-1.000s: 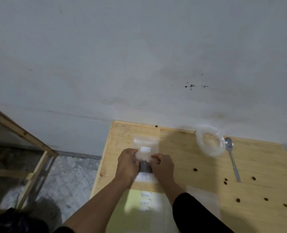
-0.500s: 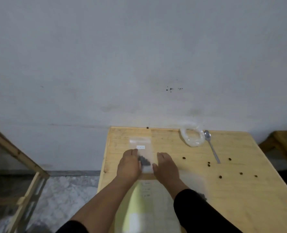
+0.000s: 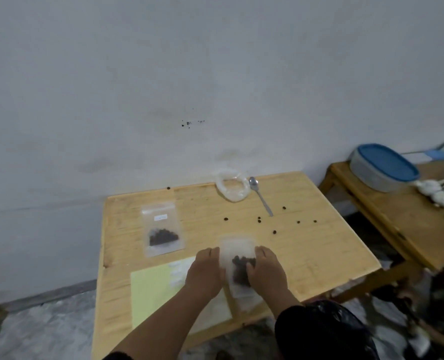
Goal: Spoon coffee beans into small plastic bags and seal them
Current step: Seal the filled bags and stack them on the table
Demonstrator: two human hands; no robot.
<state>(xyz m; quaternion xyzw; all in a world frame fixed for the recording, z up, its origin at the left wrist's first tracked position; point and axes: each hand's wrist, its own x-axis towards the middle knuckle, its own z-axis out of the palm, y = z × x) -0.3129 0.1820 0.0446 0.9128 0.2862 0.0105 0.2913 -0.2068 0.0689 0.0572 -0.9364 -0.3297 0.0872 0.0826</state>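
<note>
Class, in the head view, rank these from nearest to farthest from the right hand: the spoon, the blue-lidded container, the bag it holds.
1. Bag, held by the right hand.
2. Spoon, far side of the table.
3. Blue-lidded container, on the neighbouring table, far right.

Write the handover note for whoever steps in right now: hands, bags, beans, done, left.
Left hand and right hand both hold the second bag by its sides, beans inside; seal state unclear.
First filled bag lies flat at the table's left, by itself.
Spoon and empty clear bag lie at the far edge; loose beans are scattered near them.
Left: seal this bag, gather the strays.
</note>
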